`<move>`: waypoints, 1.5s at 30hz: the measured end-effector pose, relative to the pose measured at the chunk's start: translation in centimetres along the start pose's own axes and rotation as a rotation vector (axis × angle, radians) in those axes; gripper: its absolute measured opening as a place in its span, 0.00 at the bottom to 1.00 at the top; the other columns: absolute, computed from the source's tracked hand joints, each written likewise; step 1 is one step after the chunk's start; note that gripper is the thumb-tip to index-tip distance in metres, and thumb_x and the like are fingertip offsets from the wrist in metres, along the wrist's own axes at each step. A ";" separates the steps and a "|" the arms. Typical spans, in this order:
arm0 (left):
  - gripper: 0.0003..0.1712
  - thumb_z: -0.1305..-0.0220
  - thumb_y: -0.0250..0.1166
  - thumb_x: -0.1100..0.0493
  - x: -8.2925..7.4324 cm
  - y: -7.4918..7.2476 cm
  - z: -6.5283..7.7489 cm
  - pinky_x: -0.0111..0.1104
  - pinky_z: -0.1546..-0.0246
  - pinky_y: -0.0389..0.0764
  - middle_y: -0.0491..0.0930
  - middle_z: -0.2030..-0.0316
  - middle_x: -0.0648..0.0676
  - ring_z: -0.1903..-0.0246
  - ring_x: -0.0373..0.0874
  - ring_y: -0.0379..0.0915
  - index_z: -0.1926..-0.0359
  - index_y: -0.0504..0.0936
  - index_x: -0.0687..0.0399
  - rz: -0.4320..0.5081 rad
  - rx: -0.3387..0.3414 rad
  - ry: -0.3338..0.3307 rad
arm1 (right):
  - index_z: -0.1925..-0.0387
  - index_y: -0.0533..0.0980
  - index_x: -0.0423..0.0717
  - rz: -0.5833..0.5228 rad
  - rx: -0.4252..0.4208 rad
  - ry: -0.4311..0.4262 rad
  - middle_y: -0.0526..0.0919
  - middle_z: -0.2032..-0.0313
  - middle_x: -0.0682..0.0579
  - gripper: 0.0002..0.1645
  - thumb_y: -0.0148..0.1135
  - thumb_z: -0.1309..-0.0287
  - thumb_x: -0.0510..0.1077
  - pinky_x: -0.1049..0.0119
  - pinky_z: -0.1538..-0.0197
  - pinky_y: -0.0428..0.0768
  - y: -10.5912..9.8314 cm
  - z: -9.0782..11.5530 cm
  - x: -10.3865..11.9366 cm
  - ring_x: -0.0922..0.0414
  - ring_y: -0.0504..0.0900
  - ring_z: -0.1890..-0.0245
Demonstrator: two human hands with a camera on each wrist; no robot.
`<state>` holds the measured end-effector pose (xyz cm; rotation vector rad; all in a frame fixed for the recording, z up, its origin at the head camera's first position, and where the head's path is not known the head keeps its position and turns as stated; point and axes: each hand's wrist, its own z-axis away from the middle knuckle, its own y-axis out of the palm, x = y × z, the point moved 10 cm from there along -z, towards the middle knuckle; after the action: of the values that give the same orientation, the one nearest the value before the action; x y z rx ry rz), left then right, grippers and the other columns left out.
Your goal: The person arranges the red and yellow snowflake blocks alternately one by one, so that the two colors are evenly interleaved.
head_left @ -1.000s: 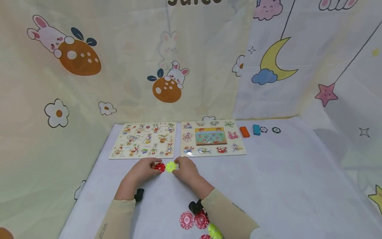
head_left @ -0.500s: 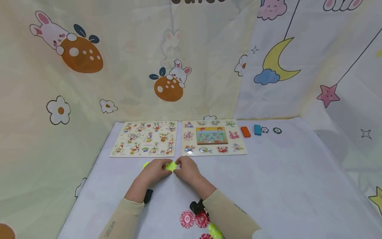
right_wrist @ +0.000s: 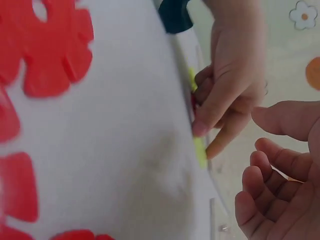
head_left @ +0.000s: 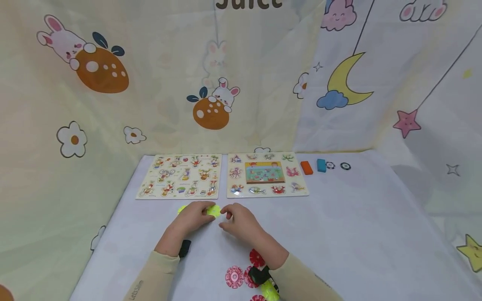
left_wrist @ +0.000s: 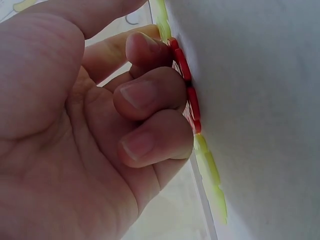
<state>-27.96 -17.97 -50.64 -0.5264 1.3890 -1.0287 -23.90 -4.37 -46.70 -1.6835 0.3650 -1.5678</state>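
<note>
A yellow-green notched plastic disc (head_left: 214,210) lies on the white cloth, and my left hand (head_left: 193,217) pinches it between thumb and index finger. In the left wrist view, a red disc (left_wrist: 187,70) sits under the curled fingers of that hand, in a row between two yellow-green discs (left_wrist: 212,175). The head view shows only an edge of the far left yellow-green disc (head_left: 182,208); the red one is hidden there. Just right of the held disc, my right hand (head_left: 242,223) is loosely curled, with nothing between thumb and fingers.
Two picture puzzle boards (head_left: 178,177) lie behind the hands. An orange block (head_left: 306,168), a blue block (head_left: 321,165) and two round chips (head_left: 345,166) are at the back right. Several red discs (head_left: 234,276) and a yellow-green disc (head_left: 269,291) lie near the right forearm.
My left hand has shifted right from the red disc to the right-hand yellow-green one. My right hand has let go of that disc and drawn back right, uncovering another red disc by the wrist.
</note>
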 end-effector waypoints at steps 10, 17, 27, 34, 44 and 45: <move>0.29 0.45 0.70 0.50 0.6 0.0 0.1 0.35 0.74 0.63 0.67 0.80 0.49 0.77 0.42 0.63 0.42 0.77 0.49 0.015 -0.016 0.001 | 0.53 0.78 0.57 -0.041 0.113 -0.105 0.74 0.66 0.56 0.21 0.71 0.51 0.51 0.69 0.73 0.71 0.0 4.9 1.9 0.62 0.69 0.72; 0.29 0.45 0.70 0.50 0.6 0.0 0.0 0.35 0.75 0.63 0.67 0.80 0.49 0.78 0.41 0.62 0.42 0.77 0.48 0.015 -0.017 0.008 | 0.55 0.78 0.58 0.009 0.258 -0.079 0.72 0.69 0.61 0.21 0.72 0.54 0.53 0.70 0.69 0.71 1.8 7.9 1.3 0.64 0.69 0.72; 0.28 0.45 0.70 0.51 0.4 0.1 0.1 0.35 0.76 0.62 0.67 0.80 0.49 0.79 0.41 0.62 0.42 0.77 0.48 0.042 -0.016 0.008 | 0.60 0.78 0.62 0.271 0.347 -0.050 0.70 0.67 0.68 0.23 0.76 0.62 0.57 0.69 0.61 0.75 5.0 10.3 -0.9 0.68 0.68 0.67; 0.28 0.45 0.70 0.52 0.2 0.1 0.0 0.35 0.76 0.62 0.67 0.80 0.49 0.78 0.41 0.62 0.42 0.77 0.49 0.046 -0.013 0.009 | 0.65 0.76 0.55 0.337 0.278 -0.040 0.67 0.70 0.64 0.28 0.78 0.68 0.60 0.68 0.62 0.72 4.5 10.0 -1.5 0.64 0.66 0.71; 0.28 0.45 0.70 0.51 0.3 0.1 0.1 0.35 0.76 0.62 0.67 0.80 0.49 0.78 0.41 0.62 0.42 0.77 0.48 0.050 0.000 0.001 | 0.67 0.71 0.58 0.318 0.319 0.015 0.67 0.71 0.63 0.29 0.79 0.69 0.58 0.68 0.64 0.73 4.7 9.6 -1.7 0.65 0.67 0.69; 0.28 0.45 0.70 0.51 0.3 0.1 0.1 0.35 0.76 0.62 0.67 0.80 0.49 0.78 0.41 0.62 0.42 0.77 0.48 0.051 -0.001 0.002 | 0.67 0.70 0.58 0.294 0.332 0.043 0.68 0.72 0.63 0.29 0.80 0.69 0.57 0.68 0.65 0.73 4.8 9.6 -1.9 0.64 0.67 0.69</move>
<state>-27.90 -18.17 -50.84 -0.4883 1.3979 -0.9878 -13.86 -2.88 -50.69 -1.2811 0.3358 -1.3627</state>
